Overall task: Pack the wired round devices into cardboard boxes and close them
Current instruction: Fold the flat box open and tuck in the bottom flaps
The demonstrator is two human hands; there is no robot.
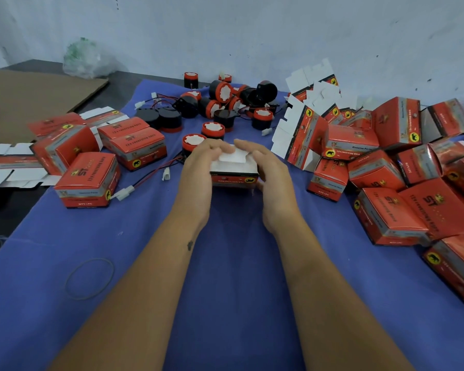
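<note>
Between both hands on the blue-covered counter (225, 263) sits one red cardboard box (233, 175), upright, white flaps upward, its long axis running left to right. Left hand (198, 172) and right hand (272, 180) grip its two ends, fingers curled over the flaps. Behind lie over a dozen round devices (220, 101).

"ST" on closed red box (87, 180).

Two bare forearms, no sleeves, no watch or rings visible. Small dark mark on inner left wrist (190, 245). Left hand (198, 172) and right hand (275, 180) ungloved, nails short.
</note>
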